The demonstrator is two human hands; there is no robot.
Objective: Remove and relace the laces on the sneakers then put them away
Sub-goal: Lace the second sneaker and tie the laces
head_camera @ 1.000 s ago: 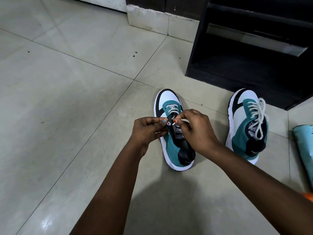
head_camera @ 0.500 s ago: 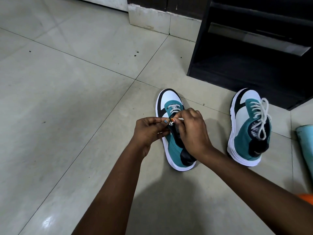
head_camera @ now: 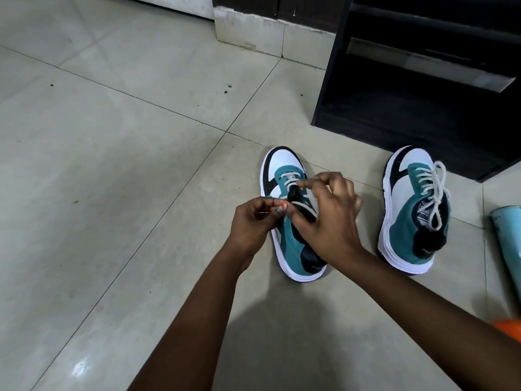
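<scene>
Two teal, white and black sneakers stand on the tiled floor, toes pointing away from me. The left sneaker (head_camera: 284, 232) has its white lace (head_camera: 290, 177) threaded only through the eyelets nearest the toe. My left hand (head_camera: 255, 221) pinches the lace tip at the shoe's left side. My right hand (head_camera: 327, 218) hovers over the tongue, thumb and forefinger pinching the lace near the toe, the other fingers spread. The right sneaker (head_camera: 408, 210) is fully laced with a loose bow (head_camera: 435, 193).
A black shoe rack (head_camera: 417, 88) with open shelves stands just behind the right sneaker. A light blue cylinder (head_camera: 507, 235) lies at the right edge, with something orange (head_camera: 507, 328) below it. A tiled wall base (head_camera: 267, 32) runs along the back.
My right hand has lifted and opened out its fingers, moving toward the toe eyelets. My left hand has shifted slightly left with the lace tip. The view moved a little closer.
</scene>
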